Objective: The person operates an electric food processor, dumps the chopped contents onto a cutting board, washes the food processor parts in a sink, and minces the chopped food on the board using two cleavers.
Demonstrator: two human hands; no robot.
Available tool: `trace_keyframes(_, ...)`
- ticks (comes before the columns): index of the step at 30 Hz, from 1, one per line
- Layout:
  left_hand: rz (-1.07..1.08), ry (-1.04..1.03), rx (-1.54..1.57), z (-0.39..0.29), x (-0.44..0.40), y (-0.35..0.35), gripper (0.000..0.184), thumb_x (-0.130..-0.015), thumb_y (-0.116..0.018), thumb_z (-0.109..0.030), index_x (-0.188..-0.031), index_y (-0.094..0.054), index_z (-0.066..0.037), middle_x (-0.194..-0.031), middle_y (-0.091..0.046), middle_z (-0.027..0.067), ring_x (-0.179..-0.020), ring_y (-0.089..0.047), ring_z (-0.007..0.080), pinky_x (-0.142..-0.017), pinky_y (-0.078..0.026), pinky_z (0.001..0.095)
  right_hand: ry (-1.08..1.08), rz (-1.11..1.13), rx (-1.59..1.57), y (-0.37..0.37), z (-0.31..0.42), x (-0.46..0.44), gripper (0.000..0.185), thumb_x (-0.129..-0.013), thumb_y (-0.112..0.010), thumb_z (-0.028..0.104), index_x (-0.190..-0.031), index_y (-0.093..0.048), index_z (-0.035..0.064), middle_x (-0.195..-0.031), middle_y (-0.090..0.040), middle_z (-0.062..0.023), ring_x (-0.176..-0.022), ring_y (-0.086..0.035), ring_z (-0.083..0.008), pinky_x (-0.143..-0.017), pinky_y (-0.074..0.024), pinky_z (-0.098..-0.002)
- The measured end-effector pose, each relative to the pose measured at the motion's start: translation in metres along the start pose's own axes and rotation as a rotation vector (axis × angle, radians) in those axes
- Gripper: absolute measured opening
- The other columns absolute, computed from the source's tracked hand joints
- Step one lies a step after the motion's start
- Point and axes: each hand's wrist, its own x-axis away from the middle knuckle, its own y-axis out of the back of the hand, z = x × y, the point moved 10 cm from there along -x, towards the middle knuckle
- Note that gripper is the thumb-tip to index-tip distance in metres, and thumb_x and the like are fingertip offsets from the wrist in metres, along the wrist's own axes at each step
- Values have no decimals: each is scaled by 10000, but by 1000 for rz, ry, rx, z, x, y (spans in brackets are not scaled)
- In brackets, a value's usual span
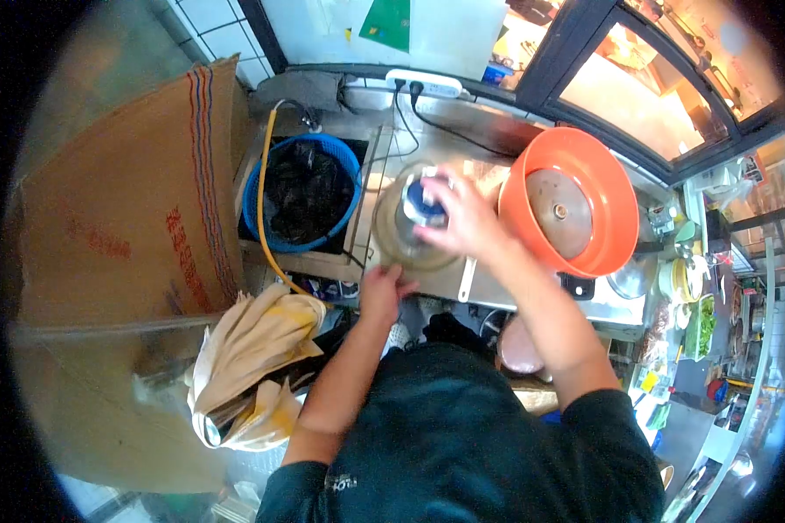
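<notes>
Inspected metal counter (488, 289), running below dark-framed window (545, 65) with brightly lit space beyond; found round bowl (385, 231) standing mid-counter, with white power strip (432, 84) behind and black cables trailing over worktop; noted blue-and-silver piece (419, 206) over or inside bowl, too blurred to tell which; confirmed as held by right hand (464, 216), gripped with thumb and fingers spread wide about sides; located left hand (382, 295) beside near edge of bowl, blurred; cannot tell whether gripping or touching anything; recorded orange basin (617, 231) just right of bowl, with metallic disc (554, 228) showing inside; recorded blue basket (351, 163) at left, lined with black bag (301, 192) and flanked by yellow hose (262, 200); saw large brown sheet (122, 196), bearing red print and striped band, across left side of room; logged crumpled tan sacks (257, 344) nearby, white tiles (208, 13) behind, leafy greens (705, 321) at far right.
</notes>
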Motion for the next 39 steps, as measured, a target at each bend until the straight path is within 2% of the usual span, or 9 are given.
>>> trace_keyframes(5,-13,-19,7,-9,-5,-9,209,-994,-584,-57,-1157,-579,74,-1053,-650,144,-840,-679,258,-730,-660,387,105,-57,86,6,5,-3,775,-721,-886,316,-1376,-557,64,-1406,-471,-228,-1267,-528,-423,-1068,-473,-460)
trace_keyframes(14,17,-15,-63,-17,1,8,174,-990,-604,-69,-1101,-596,64,-1029,-659,141,-892,-696,246,-739,-656,372,50,48,107,14,30,-10,977,-766,-840,462,-1526,-388,45,-1493,-408,-247,-1376,-414,-428,-1171,-333,-509)
trace_keyframes(18,37,30,-113,-18,3,14,174,-985,-618,-79,-1083,-607,65,-1011,-662,138,-895,-697,243,-762,-651,372,-7,-46,167,42,1,-29,779,-888,-714,473,-1471,-464,22,-1467,-461,-266,-1369,-434,-426,-1164,-333,-531)
trace_keyframes(20,32,38,-138,-21,6,13,181,-983,-624,-83,-1085,-612,67,-1004,-664,137,-894,-698,242,-771,-649,374,-13,-188,259,72,-18,-51,552,-909,-713,298,-1352,-579,-3,-1402,-537,-255,-1294,-523,-415,-1110,-419,-473)
trace_keyframes(29,-27,59,-259,-16,-2,28,202,-995,-627,-164,-1068,-650,22,-943,-672,103,-833,-676,204,-747,-609,354,-91,58,474,39,-190,-167,472,-834,-737,177,-1251,-615,-10,-1189,-632,-210,-1172,-597,-385,-989,-502,-480)
trace_keyframes(32,-236,-17,-148,-38,2,46,284,-1031,-572,-251,-1064,-651,19,-931,-670,92,-803,-659,191,-733,-561,340,-99,163,453,7,-230,-203,434,-819,-741,166,-1200,-624,-5,-1168,-638,-206,-1145,-614,-385,-974,-513,-480)
trace_keyframes(33,-345,-86,-343,-53,-4,64,341,-1058,-514,-307,-1072,-650,5,-934,-673,90,-824,-650,182,-750,-518,323,-89,180,450,-2,-238,-215,419,-816,-741,167,-1182,-627,-4,-1167,-640,-206,-1138,-619,-385,-972,-516,-479)
trace_keyframes(36,-466,-420,-263,-99,-13,83,317,-1058,-523,-285,-1115,-645,2,-970,-679,98,-872,-640,171,-786,-520,313,-41,214,448,-25,-265,-236,395,-812,-746,168,-1145,-629,-9,-1147,-645,-210,-1122,-627,-378,-972,-519,-465)
trace_keyframes(39,-557,-503,-343,-158,-25,49,319,-1053,-545,-271,-1188,-639,3,-1028,-687,97,-924,-633,159,-825,-518,303,-3,285,428,-42,-280,-249,364,-811,-753,177,-1103,-648,-12,-1126,-655,-207,-1107,-630,-377,-965,-521,-462)
